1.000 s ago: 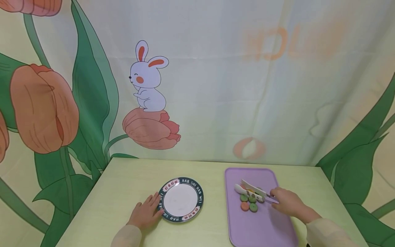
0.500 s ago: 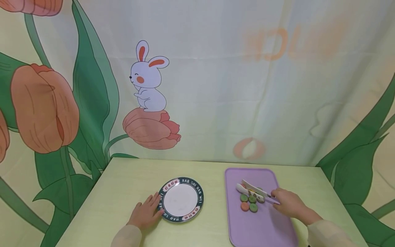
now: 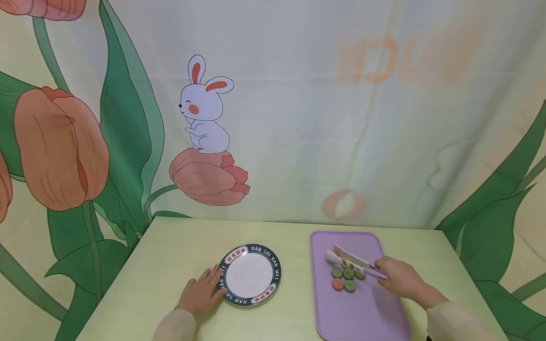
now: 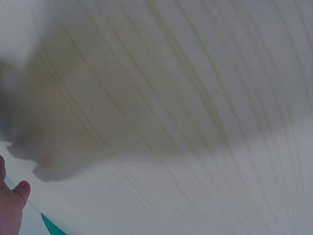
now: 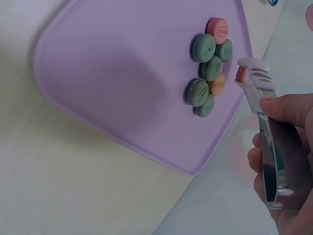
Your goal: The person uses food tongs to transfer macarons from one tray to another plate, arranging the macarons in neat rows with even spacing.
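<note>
My right hand [image 3: 403,278] grips a pair of tongs [image 5: 286,161] with metal handles and white spoon-like tips, held over the far part of a purple tray [image 3: 362,312]. Between the tips sits a pink macaron-shaped piece [image 5: 242,74]; whether it is lifted cannot be told. Close by on the tray lie several green macaron pieces [image 5: 203,47], another pink one [image 5: 218,29] and an orange one [image 5: 216,84]. My left hand [image 3: 200,292] rests with spread fingers at the left rim of a round white plate [image 3: 249,274] with a dark green lettered border.
Plate and tray stand apart on a pale wood-grain table [image 3: 294,265], the tray at the right. Behind the table's far edge hangs a curtain [image 3: 277,118] printed with tulips and a rabbit.
The tongs have shifted very slightly away from me, and their tips look a little closer together around the pink macaron. The left hand and the plate have stayed put.
</note>
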### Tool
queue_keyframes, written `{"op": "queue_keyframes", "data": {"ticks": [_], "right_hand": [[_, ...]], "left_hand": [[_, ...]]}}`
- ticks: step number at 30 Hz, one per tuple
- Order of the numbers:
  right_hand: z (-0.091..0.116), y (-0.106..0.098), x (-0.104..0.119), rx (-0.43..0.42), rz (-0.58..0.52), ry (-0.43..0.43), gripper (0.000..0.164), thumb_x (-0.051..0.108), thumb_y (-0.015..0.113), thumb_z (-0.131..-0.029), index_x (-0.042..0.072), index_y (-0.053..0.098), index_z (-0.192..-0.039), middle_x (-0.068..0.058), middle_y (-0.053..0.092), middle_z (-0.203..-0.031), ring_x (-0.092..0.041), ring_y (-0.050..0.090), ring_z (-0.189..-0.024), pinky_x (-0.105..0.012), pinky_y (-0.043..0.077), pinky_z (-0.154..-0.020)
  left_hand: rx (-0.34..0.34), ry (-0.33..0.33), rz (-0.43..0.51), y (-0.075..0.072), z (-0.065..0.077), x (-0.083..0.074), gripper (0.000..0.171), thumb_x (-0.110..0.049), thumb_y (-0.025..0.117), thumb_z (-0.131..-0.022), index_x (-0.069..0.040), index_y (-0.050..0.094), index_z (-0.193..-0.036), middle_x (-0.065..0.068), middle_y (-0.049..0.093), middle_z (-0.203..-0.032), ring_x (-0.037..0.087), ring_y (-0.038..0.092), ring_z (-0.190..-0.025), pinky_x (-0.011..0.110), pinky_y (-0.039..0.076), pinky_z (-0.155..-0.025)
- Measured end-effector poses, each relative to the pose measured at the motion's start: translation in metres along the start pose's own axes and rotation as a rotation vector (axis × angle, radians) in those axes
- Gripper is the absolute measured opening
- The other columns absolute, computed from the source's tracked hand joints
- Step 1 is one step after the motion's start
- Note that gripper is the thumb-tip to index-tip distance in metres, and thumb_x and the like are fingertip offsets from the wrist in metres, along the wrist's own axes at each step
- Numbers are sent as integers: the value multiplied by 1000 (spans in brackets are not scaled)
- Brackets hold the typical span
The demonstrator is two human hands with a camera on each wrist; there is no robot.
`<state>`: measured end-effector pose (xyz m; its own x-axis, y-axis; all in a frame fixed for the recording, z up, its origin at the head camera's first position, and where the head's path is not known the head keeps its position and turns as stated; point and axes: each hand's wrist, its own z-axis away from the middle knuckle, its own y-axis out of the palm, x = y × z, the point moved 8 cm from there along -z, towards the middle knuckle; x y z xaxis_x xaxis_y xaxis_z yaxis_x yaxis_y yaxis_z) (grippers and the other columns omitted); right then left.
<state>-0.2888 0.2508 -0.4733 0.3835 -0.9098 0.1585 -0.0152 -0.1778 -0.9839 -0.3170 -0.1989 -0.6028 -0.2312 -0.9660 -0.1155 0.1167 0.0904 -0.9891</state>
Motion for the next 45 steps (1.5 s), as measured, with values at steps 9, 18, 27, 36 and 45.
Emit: {"op": "queue_keyframes", "data": {"ticks": [9, 18, 27, 36, 45], "right_hand": [[-3, -5, 7, -12, 7, -19, 17, 11, 69, -69, 10, 57, -82, 1, 54, -73, -8, 45, -60, -25, 37, -50], [-6, -9, 18, -42, 26, -74, 21, 12, 69, -69, 7, 60, -87, 1, 57, -78, -10, 52, -65, -26, 43, -54], [-10, -13, 29, -75, 24, -103, 20, 12, 69, -68, 9, 61, -86, 4, 56, -79, -10, 54, -68, -26, 45, -56], [-15, -16, 41, -110, -23, -112, 21, 12, 69, -68, 9, 62, -88, 5, 57, -79, -9, 53, -67, -24, 45, -54], [-20, -14, 49, -119, -8, -134, 20, 13, 69, -68, 12, 61, -86, 8, 53, -75, -5, 47, -63, -21, 40, -51]], "left_hand": [[-4, -1, 7, -2, 1, -1, 68, -57, 34, -87, -13, 31, -138, 3, 27, -146, 29, 27, -132, 59, 28, -99], [3, -5, 8, -3, 2, -2, 68, -57, 34, -87, -12, 32, -138, 4, 27, -145, 29, 27, -132, 59, 27, -99], [2, -8, 7, -3, 1, -2, 69, -58, 34, -86, -12, 33, -137, 5, 28, -145, 30, 28, -131, 59, 28, -98], [8, -11, 3, -2, 1, -1, 69, -58, 34, -86, -12, 32, -137, 5, 28, -145, 30, 28, -131, 59, 27, -98], [1, -9, -1, -2, 1, -1, 69, -59, 33, -86, -13, 32, -138, 3, 27, -145, 29, 28, -131, 58, 28, -99]]}}
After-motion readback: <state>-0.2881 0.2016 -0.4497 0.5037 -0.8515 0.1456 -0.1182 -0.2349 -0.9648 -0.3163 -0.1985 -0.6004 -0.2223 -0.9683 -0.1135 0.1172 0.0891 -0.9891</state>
